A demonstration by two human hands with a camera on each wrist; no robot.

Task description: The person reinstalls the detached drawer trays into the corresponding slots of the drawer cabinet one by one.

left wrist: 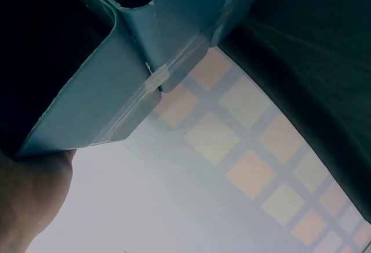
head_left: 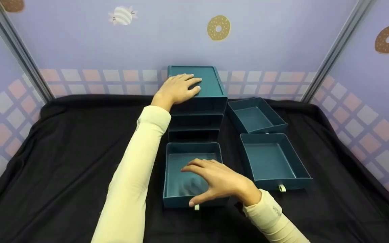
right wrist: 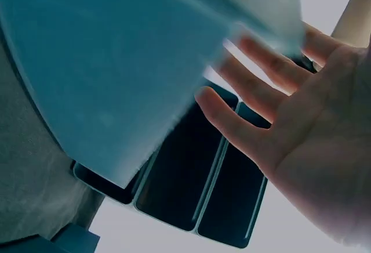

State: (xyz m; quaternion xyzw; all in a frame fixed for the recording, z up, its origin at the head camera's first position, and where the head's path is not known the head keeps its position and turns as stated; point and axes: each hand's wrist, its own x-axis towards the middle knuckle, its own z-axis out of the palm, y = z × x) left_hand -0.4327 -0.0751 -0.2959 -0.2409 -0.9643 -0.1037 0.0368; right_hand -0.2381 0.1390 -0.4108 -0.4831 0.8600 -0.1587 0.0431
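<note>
A teal drawer cabinet (head_left: 211, 86) stands at the back middle of the table, its lower slots empty. My left hand (head_left: 180, 88) lies flat on its top, fingers straight; the left wrist view shows the palm (left wrist: 29, 198) against the cabinet's edge (left wrist: 110, 96). A teal drawer (head_left: 176, 167) sits out on the cloth in front of the cabinet. Over it hovers my right hand (head_left: 211, 182), fingers spread and loosely bent, thumb by the front wall near the white pull tab (head_left: 197, 207). In the right wrist view the right hand (right wrist: 301, 137) is spread beside the drawer (right wrist: 116, 61), before the cabinet's dark slots (right wrist: 191, 189).
Two more teal drawers lie to the right of the cabinet, one further back (head_left: 253, 118) and one nearer (head_left: 272, 162) with a white tab (head_left: 282, 188). A black cloth (head_left: 62, 152) covers the table. Patterned walls close in the back and both sides.
</note>
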